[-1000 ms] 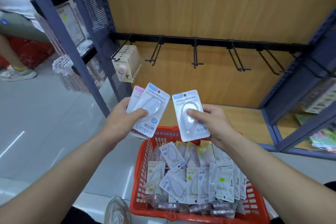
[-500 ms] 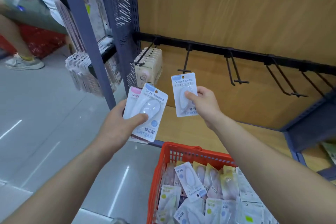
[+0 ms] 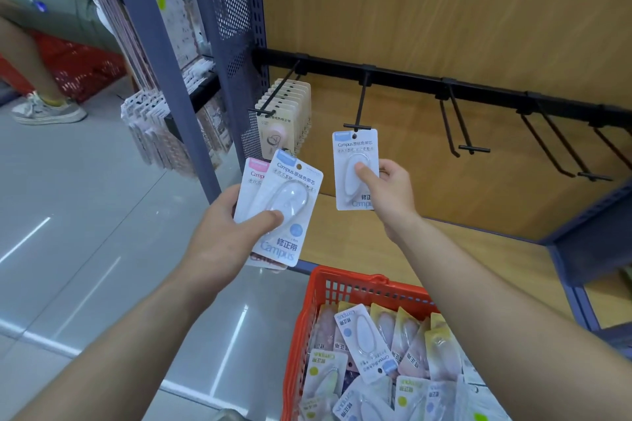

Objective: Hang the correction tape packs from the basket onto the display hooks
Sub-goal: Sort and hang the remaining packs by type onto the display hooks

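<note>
Here, nearest us, the red plastic mesh basket (image 3: 342, 278) holds loose packs (image 3: 362, 338); our left hand (image 3: 222, 232) grips a fan of white correction tape cards (image 3: 287, 208), our right hand (image 3: 390, 191) pinches one blue-topped card (image 3: 352, 161) just under a black wire hook (image 3: 361, 102)

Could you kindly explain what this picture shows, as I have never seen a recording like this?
There is no machine here: a camera worn on a person's head looks down at their two bare hands. The right hand pinches one correction tape pack, its hole at the tip of a black hook. The left hand grips a few spare packs. Below, a red basket holds many more. The neighbouring hook already carries beige packs.
</note>
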`<action>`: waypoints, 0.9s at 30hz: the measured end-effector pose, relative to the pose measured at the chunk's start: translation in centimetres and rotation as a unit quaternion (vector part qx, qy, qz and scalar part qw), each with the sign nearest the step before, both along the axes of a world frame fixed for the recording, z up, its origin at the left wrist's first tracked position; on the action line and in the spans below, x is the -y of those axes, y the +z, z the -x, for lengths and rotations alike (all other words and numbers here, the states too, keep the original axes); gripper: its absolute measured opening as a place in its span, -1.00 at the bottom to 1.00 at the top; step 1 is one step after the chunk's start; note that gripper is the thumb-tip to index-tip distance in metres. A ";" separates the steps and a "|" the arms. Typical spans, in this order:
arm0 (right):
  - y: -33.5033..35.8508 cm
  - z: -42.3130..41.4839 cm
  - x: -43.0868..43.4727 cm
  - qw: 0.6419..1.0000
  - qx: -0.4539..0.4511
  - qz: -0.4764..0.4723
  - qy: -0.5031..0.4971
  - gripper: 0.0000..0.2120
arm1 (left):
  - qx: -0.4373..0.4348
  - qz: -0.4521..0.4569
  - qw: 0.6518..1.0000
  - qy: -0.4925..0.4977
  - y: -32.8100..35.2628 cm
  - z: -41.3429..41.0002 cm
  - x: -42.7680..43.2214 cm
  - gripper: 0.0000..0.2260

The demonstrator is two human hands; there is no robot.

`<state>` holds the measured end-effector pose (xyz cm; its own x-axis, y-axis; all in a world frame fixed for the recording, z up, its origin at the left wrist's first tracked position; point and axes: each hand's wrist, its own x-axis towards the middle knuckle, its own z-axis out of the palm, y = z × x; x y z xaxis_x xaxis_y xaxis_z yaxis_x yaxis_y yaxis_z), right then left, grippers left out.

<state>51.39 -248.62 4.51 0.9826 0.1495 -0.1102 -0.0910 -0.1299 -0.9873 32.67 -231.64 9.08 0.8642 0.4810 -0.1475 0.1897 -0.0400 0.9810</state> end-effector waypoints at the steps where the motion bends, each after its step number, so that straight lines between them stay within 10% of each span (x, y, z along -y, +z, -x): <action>1: 0.1 -0.4 -0.3 1.000 -0.004 0.005 -0.004 -0.86 | 0.001 0.000 1.000 -0.002 0.0 -0.2 0.1 -0.78; 8: 0.6 0.8 0.1 0.994 -0.030 0.097 -0.036 -0.52 | 0.013 0.014 1.000 0.011 0.2 -1.5 0.6 -0.71; 12: 0.9 6.5 1.9 0.997 -0.066 -0.020 0.032 -0.89 | 0.020 0.023 0.999 -0.007 0.2 -2.2 1.2 -0.66; 21: 3.2 10.0 1.5 0.975 -0.129 -0.146 0.110 -0.80 | 0.026 0.029 0.997 -0.066 0.2 -2.2 2.9 -0.46; 27: 3.0 8.8 2.0 0.969 -0.150 -0.167 0.102 -0.87 | 0.018 0.034 0.998 -0.044 -0.2 -2.1 1.9 -0.75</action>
